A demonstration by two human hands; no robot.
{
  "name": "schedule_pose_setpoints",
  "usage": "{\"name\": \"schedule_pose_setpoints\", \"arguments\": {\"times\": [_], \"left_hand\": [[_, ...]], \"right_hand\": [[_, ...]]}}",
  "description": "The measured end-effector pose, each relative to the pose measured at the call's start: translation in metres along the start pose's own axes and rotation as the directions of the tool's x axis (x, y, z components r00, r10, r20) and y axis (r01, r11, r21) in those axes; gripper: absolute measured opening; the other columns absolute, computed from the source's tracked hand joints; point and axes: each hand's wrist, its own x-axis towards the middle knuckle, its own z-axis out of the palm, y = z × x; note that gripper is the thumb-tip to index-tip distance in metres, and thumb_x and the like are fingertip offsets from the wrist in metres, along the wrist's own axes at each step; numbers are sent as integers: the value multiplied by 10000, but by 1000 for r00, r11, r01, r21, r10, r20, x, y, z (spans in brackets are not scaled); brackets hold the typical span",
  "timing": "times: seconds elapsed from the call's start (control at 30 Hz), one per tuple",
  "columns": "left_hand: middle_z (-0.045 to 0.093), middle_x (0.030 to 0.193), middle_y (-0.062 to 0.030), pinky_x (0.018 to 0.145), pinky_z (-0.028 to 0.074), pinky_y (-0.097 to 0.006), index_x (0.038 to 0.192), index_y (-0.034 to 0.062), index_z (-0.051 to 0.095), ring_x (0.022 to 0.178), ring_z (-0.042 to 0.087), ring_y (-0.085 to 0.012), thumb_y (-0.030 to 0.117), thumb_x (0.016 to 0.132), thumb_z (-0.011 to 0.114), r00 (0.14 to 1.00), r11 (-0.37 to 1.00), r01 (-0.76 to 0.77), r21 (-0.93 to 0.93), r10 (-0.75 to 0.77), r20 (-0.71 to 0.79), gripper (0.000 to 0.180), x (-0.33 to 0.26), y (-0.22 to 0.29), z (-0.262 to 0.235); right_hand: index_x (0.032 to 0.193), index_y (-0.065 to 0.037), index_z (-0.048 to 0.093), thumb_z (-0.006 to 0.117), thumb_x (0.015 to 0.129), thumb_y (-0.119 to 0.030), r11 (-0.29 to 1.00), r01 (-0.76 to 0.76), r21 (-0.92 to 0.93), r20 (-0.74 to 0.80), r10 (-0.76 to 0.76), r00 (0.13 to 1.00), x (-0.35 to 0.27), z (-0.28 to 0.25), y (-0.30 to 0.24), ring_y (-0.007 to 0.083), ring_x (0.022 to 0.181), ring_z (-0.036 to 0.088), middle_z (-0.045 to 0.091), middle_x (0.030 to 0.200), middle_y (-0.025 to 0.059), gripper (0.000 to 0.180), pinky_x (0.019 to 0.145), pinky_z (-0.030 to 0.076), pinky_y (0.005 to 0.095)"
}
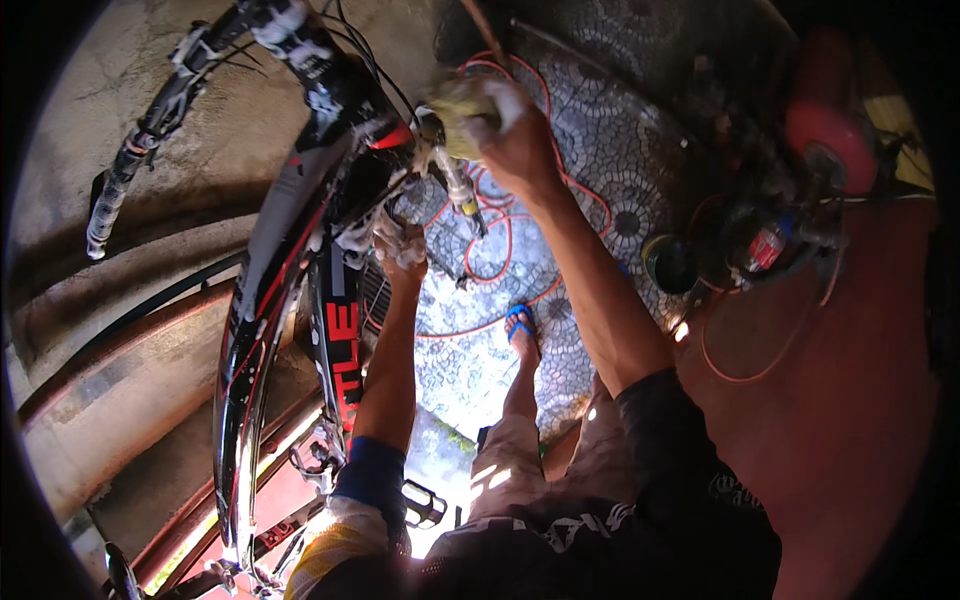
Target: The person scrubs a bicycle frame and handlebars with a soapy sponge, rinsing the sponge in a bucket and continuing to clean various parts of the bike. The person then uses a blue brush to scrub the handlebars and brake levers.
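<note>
A black bicycle with grey and red markings [262, 265] stands at the left, streaked with white suds. My right hand [515, 140] grips a yellowish sponge [458, 112], blurred by motion, against the bicycle's front end near the handlebar stem [300, 50]. Suds coat my left hand [400, 245], which is closed beside the lower frame tube [338, 335]. What its fingers hold, if anything, is hidden. Just below the sponge, a metal-coloured part with a yellow band [462, 195] slants downward.
An orange hose [508, 245] loops over the patterned floor [625, 150]. At the right are a dark bucket [670, 265], a bottle with a red label [765, 248] and a red tank [830, 120]. A wall [120, 340] runs behind the bicycle.
</note>
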Motion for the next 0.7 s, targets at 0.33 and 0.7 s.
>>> {"name": "schedule_pose_setpoints", "arguments": {"times": [0.33,0.7], "left_hand": [[740,1112,-70,922,519,-353,1107,45,699,1028,694,-197,219,967,618,932,926,-280,253,199,303,238,38,-69,-48],[594,1214,-285,921,478,-493,1324,-68,523,1117,589,-399,406,864,741,886,797,435,419,-297,-356,695,50,60,25]], "right_hand": [[1215,-57,631,680,786,-41,992,-117,-35,36,119,992,-70,-81,24,334,1054,633,633,1139,164,432,936,508,411],[1297,10,578,647,788,8,912,-364,-189,-127,345,930,-143,-253,-18,315,1232,596,604,1300,191,514,1063,450,392]]}}
